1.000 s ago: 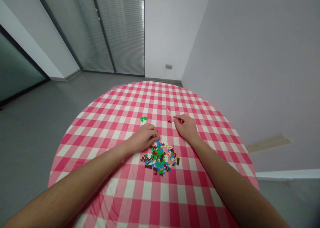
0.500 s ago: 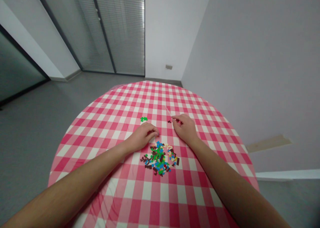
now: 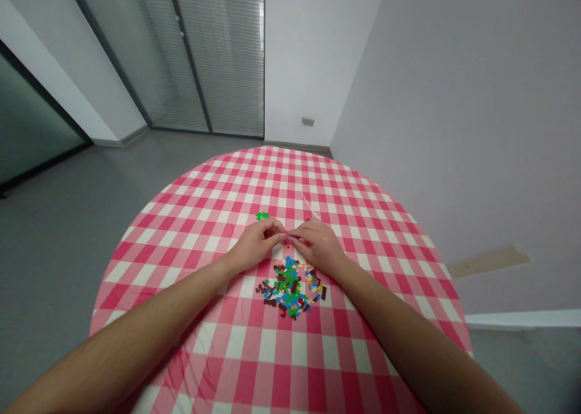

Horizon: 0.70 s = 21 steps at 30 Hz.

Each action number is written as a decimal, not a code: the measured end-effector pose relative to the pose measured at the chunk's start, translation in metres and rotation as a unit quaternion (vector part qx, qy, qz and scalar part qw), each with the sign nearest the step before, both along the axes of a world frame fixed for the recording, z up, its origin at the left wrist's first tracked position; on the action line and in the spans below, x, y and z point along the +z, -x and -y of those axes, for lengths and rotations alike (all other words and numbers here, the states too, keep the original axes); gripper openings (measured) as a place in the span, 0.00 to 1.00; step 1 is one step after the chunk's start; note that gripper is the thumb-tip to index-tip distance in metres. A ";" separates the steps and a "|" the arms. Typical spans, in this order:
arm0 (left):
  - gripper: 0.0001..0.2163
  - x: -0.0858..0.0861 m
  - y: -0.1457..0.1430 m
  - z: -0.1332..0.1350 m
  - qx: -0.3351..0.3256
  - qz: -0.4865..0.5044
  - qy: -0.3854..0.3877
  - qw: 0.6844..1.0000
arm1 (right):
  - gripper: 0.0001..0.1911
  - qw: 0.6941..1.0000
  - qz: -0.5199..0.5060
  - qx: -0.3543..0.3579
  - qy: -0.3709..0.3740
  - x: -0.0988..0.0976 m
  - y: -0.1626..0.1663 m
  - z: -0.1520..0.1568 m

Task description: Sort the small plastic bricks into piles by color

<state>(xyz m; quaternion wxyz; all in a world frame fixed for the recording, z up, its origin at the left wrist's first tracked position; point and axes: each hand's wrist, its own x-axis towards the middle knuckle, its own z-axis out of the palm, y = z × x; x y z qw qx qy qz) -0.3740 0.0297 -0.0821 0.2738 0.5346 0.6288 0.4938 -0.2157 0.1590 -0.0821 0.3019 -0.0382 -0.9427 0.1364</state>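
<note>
My left hand (image 3: pixel 258 243) and my right hand (image 3: pixel 319 243) meet fingertip to fingertip above the far side of a brick pile. Both are closed in a pinch. A tiny bluish building brick (image 3: pixel 286 236) shows between the fingertips; its exact shape is too small to tell. Just below the fingers a tiny dark piece (image 3: pixel 287 247) lies on the cloth. Nearer to me spreads the pile of small building bricks (image 3: pixel 290 290) in green, blue, brown, yellow and white. Several green bricks (image 3: pixel 262 216) lie beyond my left hand. Dark brown bricks (image 3: pixel 307 220) are mostly hidden behind my right hand.
A red-and-white checked tablecloth (image 3: pixel 290 365) covers the round table. A thin pale strip (image 3: pixel 310 205) lies on it beyond my right hand. Past the table stand a glass door with blinds (image 3: pixel 227 57) and a grey wall (image 3: pixel 454 99).
My right hand has come left and nearer, from beside the dark brown bricks to my left hand. The left hand has risen slightly, so their fingertips now meet. The brick pile looks unchanged.
</note>
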 end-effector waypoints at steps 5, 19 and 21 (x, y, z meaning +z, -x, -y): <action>0.05 -0.008 0.002 -0.002 0.015 0.016 -0.005 1.000 | 0.08 1.000 0.002 0.005 0.005 -0.001 -0.001 -0.001; 0.05 -0.002 0.002 -0.002 0.030 0.011 -0.007 0.999 | 0.10 1.000 0.002 0.001 0.031 -0.001 0.000 0.001; 0.05 -0.004 0.002 -0.002 0.031 0.008 -0.008 0.999 | 0.10 0.999 0.005 0.004 0.032 0.000 0.001 0.002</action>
